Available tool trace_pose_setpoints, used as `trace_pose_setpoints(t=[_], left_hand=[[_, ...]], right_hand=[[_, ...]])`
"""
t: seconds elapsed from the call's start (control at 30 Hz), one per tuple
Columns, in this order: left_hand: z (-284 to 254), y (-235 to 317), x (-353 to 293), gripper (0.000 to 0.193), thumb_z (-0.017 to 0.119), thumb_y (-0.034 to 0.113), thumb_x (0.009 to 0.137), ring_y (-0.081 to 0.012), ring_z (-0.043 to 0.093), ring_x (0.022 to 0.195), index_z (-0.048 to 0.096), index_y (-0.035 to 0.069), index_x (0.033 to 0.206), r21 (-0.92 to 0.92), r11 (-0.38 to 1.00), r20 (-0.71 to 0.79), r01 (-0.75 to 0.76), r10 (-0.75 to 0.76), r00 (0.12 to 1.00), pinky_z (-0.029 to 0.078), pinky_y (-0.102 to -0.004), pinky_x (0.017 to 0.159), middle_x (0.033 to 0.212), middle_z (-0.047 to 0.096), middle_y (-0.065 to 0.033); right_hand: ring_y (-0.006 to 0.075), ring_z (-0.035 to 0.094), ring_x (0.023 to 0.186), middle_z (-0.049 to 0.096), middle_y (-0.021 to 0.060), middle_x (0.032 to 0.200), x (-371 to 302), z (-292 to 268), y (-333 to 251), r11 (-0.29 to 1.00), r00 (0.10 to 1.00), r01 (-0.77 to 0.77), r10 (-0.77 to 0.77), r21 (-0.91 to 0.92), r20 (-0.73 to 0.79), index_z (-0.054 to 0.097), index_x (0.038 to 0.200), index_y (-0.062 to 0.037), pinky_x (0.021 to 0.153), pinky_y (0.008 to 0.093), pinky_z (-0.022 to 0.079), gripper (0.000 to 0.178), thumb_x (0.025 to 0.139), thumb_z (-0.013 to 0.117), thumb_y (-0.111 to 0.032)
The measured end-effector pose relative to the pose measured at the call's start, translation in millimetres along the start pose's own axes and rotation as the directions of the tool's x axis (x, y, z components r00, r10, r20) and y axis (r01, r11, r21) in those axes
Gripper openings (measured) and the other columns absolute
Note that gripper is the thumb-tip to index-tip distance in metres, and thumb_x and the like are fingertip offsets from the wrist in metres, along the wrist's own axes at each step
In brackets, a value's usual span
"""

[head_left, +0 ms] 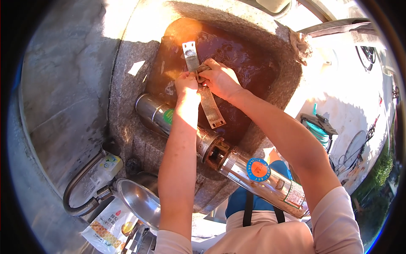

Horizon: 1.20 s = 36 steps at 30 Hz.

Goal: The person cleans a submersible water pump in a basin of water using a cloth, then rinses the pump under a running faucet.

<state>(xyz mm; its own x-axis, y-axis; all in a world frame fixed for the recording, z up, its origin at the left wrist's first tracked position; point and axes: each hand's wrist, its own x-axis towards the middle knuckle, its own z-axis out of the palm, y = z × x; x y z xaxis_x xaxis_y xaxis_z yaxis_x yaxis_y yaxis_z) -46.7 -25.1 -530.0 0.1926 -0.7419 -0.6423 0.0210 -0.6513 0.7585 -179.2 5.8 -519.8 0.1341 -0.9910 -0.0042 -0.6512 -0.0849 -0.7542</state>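
Over a stone basin of reddish-brown water, my left hand pinches a long perforated metal strip near its middle. The strip slants across the basin, with slots in its two ends and brown stains on its lower half. My right hand is closed on a crumpled brown rag, pressed against the strip beside my left fingers. Part of the rag is hidden by my fingers. Below my hands, a long stainless steel submersible pump lies aslant across the basin's near edge, with a rusty opening in its middle.
To the left, near a grey wall, are a curved metal pipe, a clear plastic bottle, a metal bowl and a white printed bag. On the right stands a reel of teal hose, with dark cables beyond it.
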Motion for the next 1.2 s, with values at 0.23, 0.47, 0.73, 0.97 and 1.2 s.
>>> trace_pose_setpoints(t=[0.23,0.47,0.73,0.97,1.2], left_hand=[[1,2,-12,0.014,0.053,0.005,0.096,-0.0127,0.052,0.052,0.059,-0.004,0.087,-0.002,0.999,-0.013,0.044,-0.044,0.999,0.043,-0.0292,0.048,0.070,0.060,-0.0065],[-15,-4,7,0.011,0.056,0.006,0.096,-0.0133,0.055,0.059,0.062,-0.003,0.093,-0.105,0.994,0.008,-0.027,0.028,1.000,0.045,-0.0286,0.053,0.074,0.060,-0.0045],[-8,6,6,0.014,0.050,0.007,0.099,-0.0193,0.061,0.059,0.057,-0.005,0.102,-0.059,0.997,0.052,-0.047,0.051,0.997,0.052,-0.0333,0.052,0.080,0.063,-0.0118],[-10,18,16,0.023,0.040,0.008,0.103,-0.0366,0.069,0.082,0.047,-0.012,0.112,-0.143,0.990,0.077,-0.001,0.012,0.997,0.059,-0.0434,0.071,0.102,0.064,-0.0299],[-27,5,29,0.023,0.055,0.001,0.092,-0.0295,0.068,0.074,0.049,-0.004,0.113,-0.025,0.999,0.210,0.028,-0.022,0.977,0.055,-0.0359,0.056,0.092,0.063,-0.0179]], right_hand=[[0.0288,0.063,0.092,0.061,0.0062,0.108,-4,-12,9,0.991,0.987,0.129,-0.124,0.047,-0.098,0.070,0.087,-0.0114,0.080,0.0369,0.053,0.011,0.077,0.066,-0.007],[0.0281,0.062,0.098,0.059,0.0047,0.113,-7,-24,4,0.910,0.875,0.401,-0.415,0.106,0.248,0.071,0.091,-0.0128,0.083,0.0367,0.052,0.017,0.076,0.069,-0.008],[0.0279,0.062,0.099,0.060,0.0070,0.107,-12,-16,-10,0.947,0.943,0.315,-0.319,0.058,0.098,0.071,0.096,-0.0138,0.086,0.0377,0.051,0.022,0.075,0.069,-0.007],[0.0293,0.060,0.104,0.058,0.0094,0.112,-29,-35,15,0.974,0.903,0.160,-0.211,0.162,0.375,0.070,0.096,-0.0105,0.090,0.0366,0.049,0.017,0.079,0.067,-0.010],[0.0289,0.051,0.120,0.044,0.0107,0.135,-10,-17,31,0.723,0.783,-0.619,0.597,-0.308,-0.173,0.070,0.102,-0.0108,0.090,0.0391,0.053,0.024,0.079,0.065,-0.005]])
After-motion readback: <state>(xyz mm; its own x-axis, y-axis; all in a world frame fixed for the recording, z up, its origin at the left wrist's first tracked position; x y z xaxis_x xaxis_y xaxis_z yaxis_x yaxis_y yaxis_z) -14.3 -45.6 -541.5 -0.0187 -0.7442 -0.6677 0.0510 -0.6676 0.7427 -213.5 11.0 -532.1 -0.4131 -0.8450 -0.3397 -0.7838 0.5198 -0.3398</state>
